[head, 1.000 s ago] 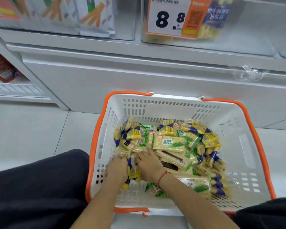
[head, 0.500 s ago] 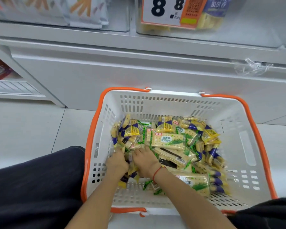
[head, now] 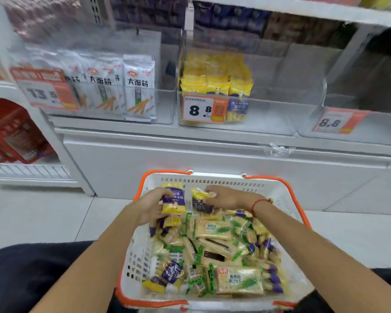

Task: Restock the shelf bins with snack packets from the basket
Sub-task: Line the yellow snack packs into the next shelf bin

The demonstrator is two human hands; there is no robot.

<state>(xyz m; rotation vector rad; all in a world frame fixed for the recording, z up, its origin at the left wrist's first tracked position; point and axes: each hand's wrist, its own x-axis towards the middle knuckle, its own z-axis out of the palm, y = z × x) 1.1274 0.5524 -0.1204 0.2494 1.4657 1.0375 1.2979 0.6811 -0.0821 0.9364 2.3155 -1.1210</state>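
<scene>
A white basket with an orange rim [head: 290, 186] stands on the floor before the shelf, full of yellow-purple and green-beige snack packets [head: 215, 247]. My left hand [head: 150, 205] grips a small stack of yellow-purple packets [head: 173, 203], lifted above the heap at the basket's far left. My right hand [head: 229, 197] pinches another yellow-purple packet [head: 201, 195] beside it. Above, a clear shelf bin [head: 269, 118] with an 8.8 price tag holds the same yellow packets [head: 215, 80] in its left part.
To the left, a clear bin holds white packets [head: 138, 86] behind a 13.5 price tag [head: 44, 91]. Another clear bin with an 8.8 tag [head: 335, 120] sits at right. Red boxes [head: 11, 132] fill a low shelf far left. My dark trouser legs flank the basket.
Both hands have risen out of the heap toward the basket's far side, each now holding yellow-purple packets. My view has tilted up, showing the shelf bins.
</scene>
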